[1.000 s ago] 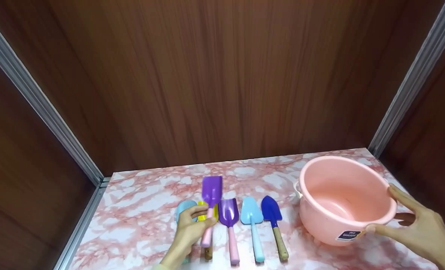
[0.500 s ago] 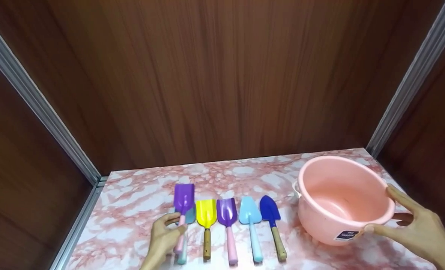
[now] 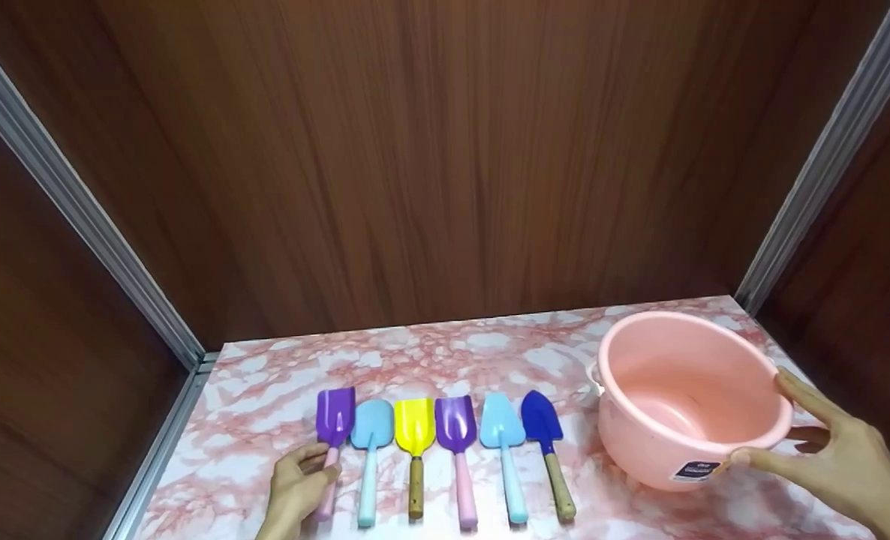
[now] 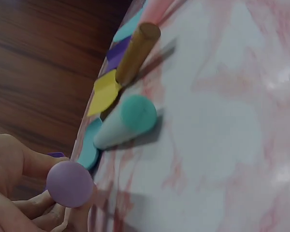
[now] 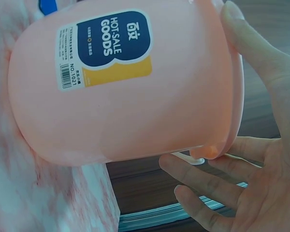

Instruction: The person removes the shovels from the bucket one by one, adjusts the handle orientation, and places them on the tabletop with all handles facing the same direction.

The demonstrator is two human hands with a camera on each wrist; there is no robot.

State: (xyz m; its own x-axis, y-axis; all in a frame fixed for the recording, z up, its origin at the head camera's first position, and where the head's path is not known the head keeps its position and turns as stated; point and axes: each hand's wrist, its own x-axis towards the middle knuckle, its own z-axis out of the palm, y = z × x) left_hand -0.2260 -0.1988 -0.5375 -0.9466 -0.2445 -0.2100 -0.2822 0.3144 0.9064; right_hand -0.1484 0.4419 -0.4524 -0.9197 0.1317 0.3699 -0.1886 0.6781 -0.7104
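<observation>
My left hand (image 3: pixel 295 484) holds a purple shovel (image 3: pixel 335 412) by its pink handle, at the left end of a row of small shovels. In the left wrist view the round end of that handle (image 4: pixel 70 183) shows between thumb and fingers, near the tabletop. Whether the shovel touches the table I cannot tell. Just right of it lies a light blue shovel (image 3: pixel 372 424). On the right, my right hand (image 3: pixel 843 450) grips the side of a pink bucket (image 3: pixel 632 446), its thumb at the rim. The right wrist view shows the bucket's label (image 5: pixel 106 50) and some fingers beside its white handle (image 5: pixel 195 159).
Further along the row lie a yellow shovel (image 3: pixel 414 424), another purple shovel (image 3: pixel 455 420), a second light blue one (image 3: pixel 502 420) and a dark blue trowel (image 3: pixel 541 416). They rest on a pink-and-white marbled table (image 3: pixel 280 390). Brown wooden panels (image 3: pixel 445 165) stand behind and at both sides.
My left hand has carried the purple shovel leftward and down, from over the yellow shovel past the light blue one to the row's left end. The right hand and bucket have stayed put.
</observation>
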